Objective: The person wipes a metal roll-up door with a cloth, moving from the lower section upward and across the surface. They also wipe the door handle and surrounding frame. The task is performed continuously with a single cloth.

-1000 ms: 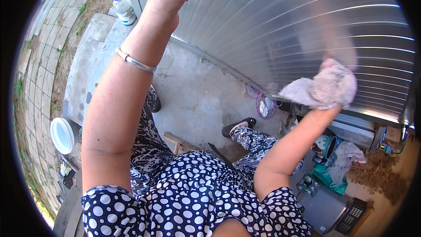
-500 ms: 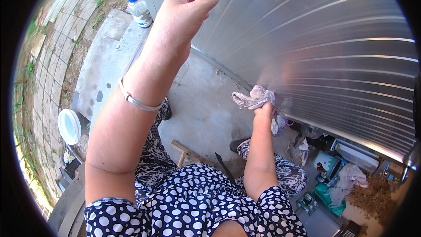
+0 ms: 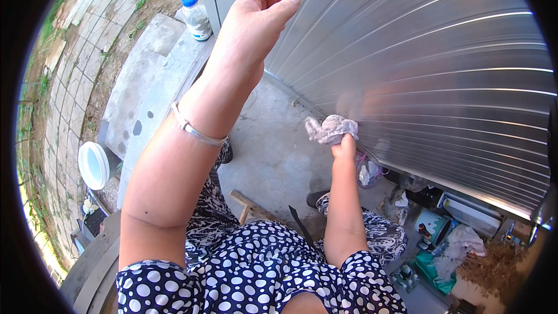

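Note:
A crumpled grey-pink cloth (image 3: 330, 128) is bunched in my right hand (image 3: 346, 146), low beside the corrugated metal panel (image 3: 418, 64). The cloth hides most of that hand's fingers, and one end of it hangs loose to the left. My left hand (image 3: 264, 14) is raised high in front of the panel's upper left part, with a pale bracelet (image 3: 197, 132) on the forearm. Its fingers are curled in toward the thumb, and I see nothing between them. Whether it touches the panel I cannot tell.
A jar with a blue lid (image 3: 196, 17) stands on the concrete ledge at the upper left. A white bucket (image 3: 94, 166) is at the left. A small wooden stool (image 3: 245, 204) is near my legs. Bags, a tin and dry brush bristles (image 3: 494, 267) clutter the lower right.
My right hand and the cloth have shifted slightly left along the panel, and the cloth is bunched differently. My left hand appears a little lower and farther right, as the whole view has shifted.

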A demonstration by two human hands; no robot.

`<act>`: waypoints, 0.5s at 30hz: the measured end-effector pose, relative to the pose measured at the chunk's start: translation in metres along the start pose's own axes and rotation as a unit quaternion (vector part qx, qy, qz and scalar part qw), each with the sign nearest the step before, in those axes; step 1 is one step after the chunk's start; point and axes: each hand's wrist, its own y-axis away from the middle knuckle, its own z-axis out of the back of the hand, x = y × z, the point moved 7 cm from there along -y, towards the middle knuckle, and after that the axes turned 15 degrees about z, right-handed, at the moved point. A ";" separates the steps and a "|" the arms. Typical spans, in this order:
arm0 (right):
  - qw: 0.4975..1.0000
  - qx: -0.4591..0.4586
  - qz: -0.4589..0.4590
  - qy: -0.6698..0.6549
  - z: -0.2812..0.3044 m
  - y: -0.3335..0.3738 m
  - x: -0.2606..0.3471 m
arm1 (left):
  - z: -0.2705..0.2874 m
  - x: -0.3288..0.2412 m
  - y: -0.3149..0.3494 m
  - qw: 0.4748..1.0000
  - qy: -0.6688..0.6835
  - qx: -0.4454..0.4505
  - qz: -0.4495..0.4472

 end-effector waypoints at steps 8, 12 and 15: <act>0.678 0.217 0.580 0.395 -0.218 0.189 0.244 | 0.013 0.001 -0.007 0.999 0.023 -0.019 -0.030; 0.427 0.081 0.791 0.431 -0.272 0.272 0.356 | 0.022 0.001 -0.016 0.998 0.041 -0.014 -0.044; 0.093 0.043 0.866 0.490 -0.314 0.292 0.361 | 0.032 0.002 -0.023 0.998 0.043 -0.025 -0.048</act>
